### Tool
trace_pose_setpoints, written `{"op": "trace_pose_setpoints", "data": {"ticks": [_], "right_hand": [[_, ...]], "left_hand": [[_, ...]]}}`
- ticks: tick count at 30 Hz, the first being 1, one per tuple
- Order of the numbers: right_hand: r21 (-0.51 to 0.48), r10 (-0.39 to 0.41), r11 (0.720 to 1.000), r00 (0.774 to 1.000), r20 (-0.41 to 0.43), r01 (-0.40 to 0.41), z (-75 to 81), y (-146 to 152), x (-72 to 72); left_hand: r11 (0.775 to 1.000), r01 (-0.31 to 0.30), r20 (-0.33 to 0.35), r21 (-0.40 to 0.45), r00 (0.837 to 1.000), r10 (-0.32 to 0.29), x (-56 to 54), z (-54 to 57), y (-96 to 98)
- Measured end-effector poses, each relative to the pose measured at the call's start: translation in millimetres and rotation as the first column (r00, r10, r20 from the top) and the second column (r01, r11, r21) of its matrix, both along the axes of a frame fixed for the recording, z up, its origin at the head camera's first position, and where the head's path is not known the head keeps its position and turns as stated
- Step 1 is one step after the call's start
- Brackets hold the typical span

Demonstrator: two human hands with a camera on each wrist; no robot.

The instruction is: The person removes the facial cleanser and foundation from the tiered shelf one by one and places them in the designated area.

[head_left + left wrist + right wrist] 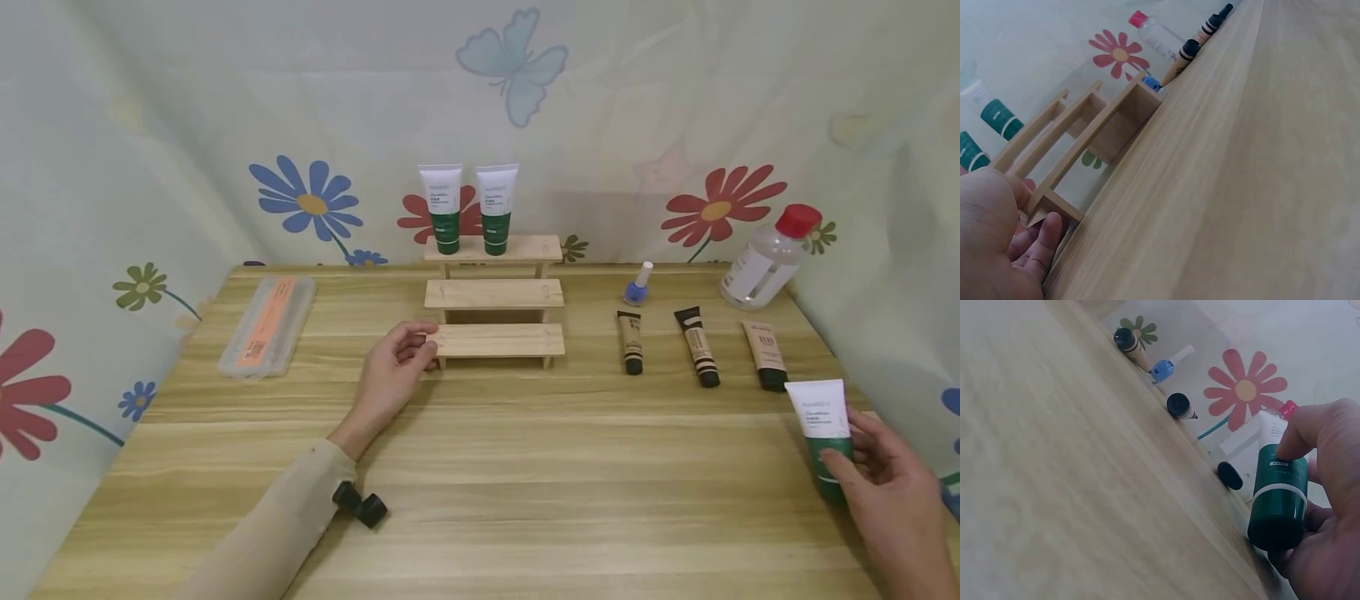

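A three-tier wooden display stand point(495, 340) stands at the back middle of the table. My left hand point(393, 362) grips the left end of its lowest step; in the left wrist view the fingers point(1044, 250) curl around that end. Two white-and-green squeeze tubes, one on the left point(445, 208) and one on the right point(495, 208), stand upright on the top step. At the table's right edge my right hand point(892, 492) holds a third white-and-green squeeze tube point(823, 429), cap end down. In the right wrist view, the thumb presses the tube's green part point(1279, 487).
Right of the stand lie a gold tube point(632, 342), a black-and-beige tube point(699, 348) and a pink-beige tube point(765, 354). Behind them stand a blue nail polish bottle point(637, 290) and a red-capped clear bottle point(761, 267). A clear plastic case point(288, 329) lies at the left.
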State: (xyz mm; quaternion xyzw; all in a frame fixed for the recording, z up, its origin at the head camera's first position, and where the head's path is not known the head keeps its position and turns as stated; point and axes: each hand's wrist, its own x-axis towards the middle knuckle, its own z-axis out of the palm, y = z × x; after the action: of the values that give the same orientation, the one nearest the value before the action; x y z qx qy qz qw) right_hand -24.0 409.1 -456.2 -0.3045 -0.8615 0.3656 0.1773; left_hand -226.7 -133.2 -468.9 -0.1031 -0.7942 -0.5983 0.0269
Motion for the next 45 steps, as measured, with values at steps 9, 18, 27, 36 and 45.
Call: {"op": "trace_pose_setpoints", "data": {"ticks": [9, 18, 27, 36, 45], "right_hand": [[0.076, 0.085, 0.993, 0.995, 0.051, -0.089, -5.9, 6, 3.8], [0.113, 0.139, 0.984, 0.990, 0.012, -0.139, -10.0, 9, 5.0], [0.076, 0.119, 0.990, 0.993, -0.014, -0.118, -12.3, 12, 6.3], [0.103, 0.054, 0.993, 0.998, 0.041, -0.058, -6.2, 9, 4.3], [0.011, -0.062, 0.998, 0.986, -0.157, 0.065, -0.4, -3, 5.8]], "left_hand": [[1.000, 0.000, 0.001, 0.004, 1.000, 0.000, -0.1, -1.0, -0.2], [1.000, 0.008, 0.003, 0.010, 1.000, -0.008, -0.4, 0.2, 0.7], [1.000, 0.007, 0.002, 0.019, 1.000, -0.007, 0.2, 0.2, 0.6], [1.000, 0.015, 0.001, 0.022, 1.000, -0.015, -0.3, 0.0, -0.1], [1.000, 0.014, -0.001, 0.027, 1.000, -0.014, -0.5, -0.8, -0.5]]}}
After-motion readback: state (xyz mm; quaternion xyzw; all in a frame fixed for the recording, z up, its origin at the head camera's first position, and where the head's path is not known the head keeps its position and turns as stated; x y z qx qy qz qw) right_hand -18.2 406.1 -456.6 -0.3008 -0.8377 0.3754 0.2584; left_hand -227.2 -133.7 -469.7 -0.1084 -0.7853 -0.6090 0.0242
